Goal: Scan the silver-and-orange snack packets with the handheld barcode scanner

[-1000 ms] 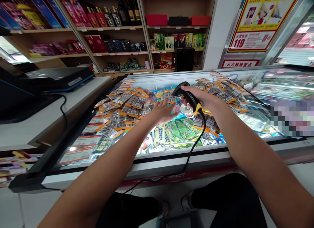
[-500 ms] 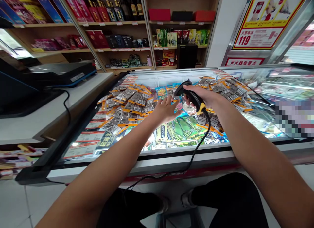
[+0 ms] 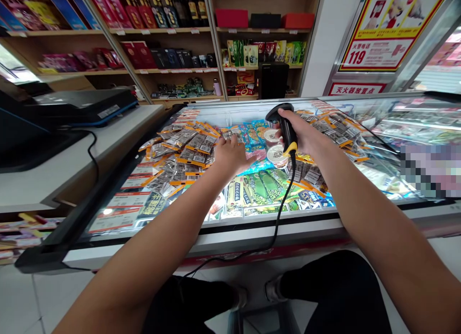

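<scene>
In my right hand (image 3: 300, 132) is a black barcode scanner (image 3: 286, 127) with a yellow collar, its head tilted up and its cord hanging toward me. My left hand (image 3: 230, 154) is over the right edge of a pile of small clear packets with orange ends (image 3: 198, 144). Its thumb sticks out to the right, apart from the fingers, whose tips are partly hidden beside a packet (image 3: 230, 131). Between my hands lie blue snack bags (image 3: 254, 132) and white-lidded tubs (image 3: 276, 154). A second pile of orange-ended packets (image 3: 336, 132) spreads beyond my right hand.
Everything rests on the glass top of a chest freezer (image 3: 126, 199), with green packages (image 3: 266, 186) showing near its front. The scanner's cord (image 3: 277, 223) droops over the front edge. A white counter (image 3: 72, 166) with a dark device stands left; stocked shelves (image 3: 165, 31) line the back.
My left hand has moved left to the left pile, and its fingers are less spread. The scanner has tipped more upright and shifted slightly right, uncovering more of the blue bags and tubs.
</scene>
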`<action>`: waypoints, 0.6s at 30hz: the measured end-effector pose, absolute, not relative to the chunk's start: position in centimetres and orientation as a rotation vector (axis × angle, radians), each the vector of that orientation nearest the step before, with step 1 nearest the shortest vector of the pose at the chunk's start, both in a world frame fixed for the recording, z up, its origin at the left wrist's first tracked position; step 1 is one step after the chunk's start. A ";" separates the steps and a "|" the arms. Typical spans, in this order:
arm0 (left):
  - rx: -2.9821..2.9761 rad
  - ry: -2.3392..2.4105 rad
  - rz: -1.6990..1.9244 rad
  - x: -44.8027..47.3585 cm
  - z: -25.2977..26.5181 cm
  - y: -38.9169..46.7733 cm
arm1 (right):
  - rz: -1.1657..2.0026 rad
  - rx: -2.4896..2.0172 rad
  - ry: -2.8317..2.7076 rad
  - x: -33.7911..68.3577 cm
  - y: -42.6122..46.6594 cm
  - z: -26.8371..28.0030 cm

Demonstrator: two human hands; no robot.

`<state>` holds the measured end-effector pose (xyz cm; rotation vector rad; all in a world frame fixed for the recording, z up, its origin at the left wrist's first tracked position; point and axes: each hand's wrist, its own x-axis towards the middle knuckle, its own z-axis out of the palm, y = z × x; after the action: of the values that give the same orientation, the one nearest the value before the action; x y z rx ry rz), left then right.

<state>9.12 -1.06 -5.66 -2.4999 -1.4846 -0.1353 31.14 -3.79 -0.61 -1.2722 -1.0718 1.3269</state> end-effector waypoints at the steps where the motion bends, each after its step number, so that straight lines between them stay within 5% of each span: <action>1: -2.492 -1.477 -0.123 8.9 -5.4 -1.0 | 1.320 -1.252 -1.042 31.2 -3.7 -0.5; 10: -3.209 -0.582 -0.225 13.1 -5.9 -5.6 | 1.316 -1.211 -0.999 31.9 -3.7 0.1; 18: -3.110 -0.482 -0.297 14.9 -7.2 -5.7 | 1.355 -1.153 -1.041 31.5 -4.3 0.4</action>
<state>14.90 -5.74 -7.16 -3.1104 -0.4818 -0.2972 31.51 -4.33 0.35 -1.1534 -1.0407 1.3551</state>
